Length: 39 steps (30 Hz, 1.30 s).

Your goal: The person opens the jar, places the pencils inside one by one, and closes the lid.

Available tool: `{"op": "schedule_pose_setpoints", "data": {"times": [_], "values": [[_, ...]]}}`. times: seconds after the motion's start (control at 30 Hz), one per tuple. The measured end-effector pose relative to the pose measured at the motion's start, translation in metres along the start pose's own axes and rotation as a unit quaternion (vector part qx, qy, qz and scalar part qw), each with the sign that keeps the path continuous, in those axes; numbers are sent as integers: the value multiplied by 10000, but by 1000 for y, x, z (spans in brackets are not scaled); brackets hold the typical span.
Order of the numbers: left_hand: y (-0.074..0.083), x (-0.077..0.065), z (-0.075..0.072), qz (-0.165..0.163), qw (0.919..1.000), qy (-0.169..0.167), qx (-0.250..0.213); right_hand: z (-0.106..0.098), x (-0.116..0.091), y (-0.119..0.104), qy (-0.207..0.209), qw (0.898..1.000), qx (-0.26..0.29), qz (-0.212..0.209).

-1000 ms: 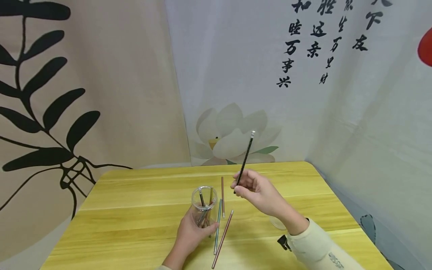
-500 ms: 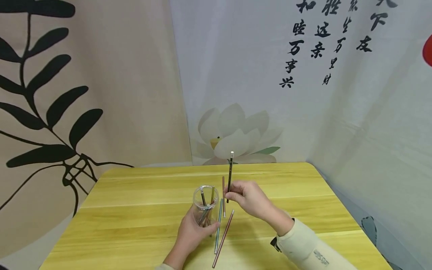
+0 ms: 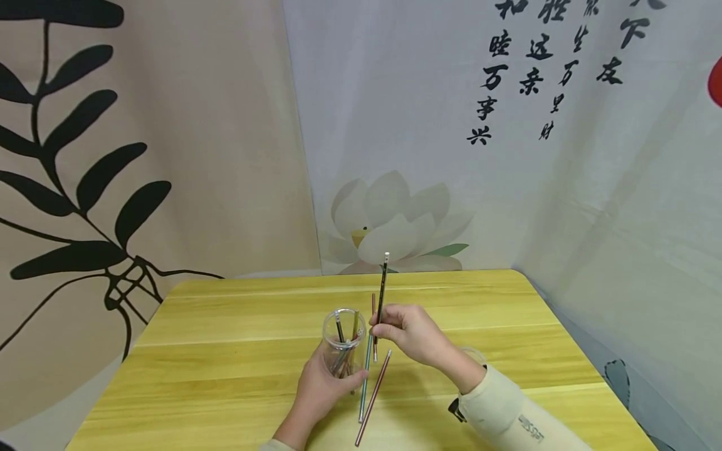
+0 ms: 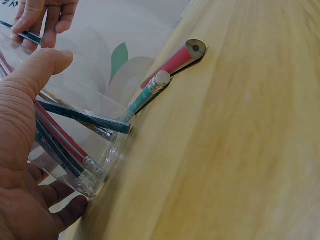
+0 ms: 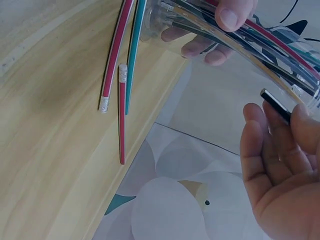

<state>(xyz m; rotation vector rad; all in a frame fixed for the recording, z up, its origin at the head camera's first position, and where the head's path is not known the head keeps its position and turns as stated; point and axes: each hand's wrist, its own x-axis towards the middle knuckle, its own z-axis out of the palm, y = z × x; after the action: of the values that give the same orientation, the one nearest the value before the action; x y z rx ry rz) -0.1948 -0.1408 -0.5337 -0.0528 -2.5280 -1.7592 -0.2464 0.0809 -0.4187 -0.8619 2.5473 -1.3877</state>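
My left hand [image 3: 318,388] grips a clear jar [image 3: 345,345] by its side on the wooden table. Several pencils stand in it, among them a yellow pencil [image 5: 245,52] and a red pencil [image 4: 62,132]. Between thumb and fingers, my right hand [image 3: 416,335] pinches a black pencil [image 3: 383,285] near its lower end. That pencil is nearly upright, its white eraser on top, just right of the jar and apart from it. Its lower end [image 5: 272,102] shows close to the jar's mouth in the right wrist view.
Right of the jar lie a teal pencil [image 3: 363,394], a red pencil [image 3: 373,398] and another red pencil [image 3: 373,302] farther back. A clear round lid [image 3: 475,354] is partly hidden behind the right wrist. The table [image 3: 225,351] ends at a printed cloth backdrop [image 3: 225,156].
My right hand has brought the black pencil left and down, close beside the jar, with little movement in the last half second. The left hand and jar stay in place.
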Motion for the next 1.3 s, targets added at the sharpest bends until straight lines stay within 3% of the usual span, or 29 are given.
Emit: {"op": "schedule_pose_setpoints", "data": {"times": [0.17,0.4,0.7,0.8,0.97,1.1,1.3], "values": [[0,0,0,-33,10000,-13,-40,1,1,7,191,9997,-88,90],[1,0,0,-72,10000,-40,-52,-3,1,20,523,9961,-47,705],[0,-1,-2,-43,10000,-24,-27,5,3,34,401,9980,-173,464],[0,-1,-1,-31,10000,-20,-65,5,5,37,577,9961,-266,608],[0,-1,0,-78,10000,8,-23,-7,15,36,1217,9879,-325,909],[1,-2,0,-133,9999,24,13,-20,28,32,1612,9832,-275,813],[3,-2,0,-116,9999,4,-23,-19,42,34,1510,9857,252,709]]}}
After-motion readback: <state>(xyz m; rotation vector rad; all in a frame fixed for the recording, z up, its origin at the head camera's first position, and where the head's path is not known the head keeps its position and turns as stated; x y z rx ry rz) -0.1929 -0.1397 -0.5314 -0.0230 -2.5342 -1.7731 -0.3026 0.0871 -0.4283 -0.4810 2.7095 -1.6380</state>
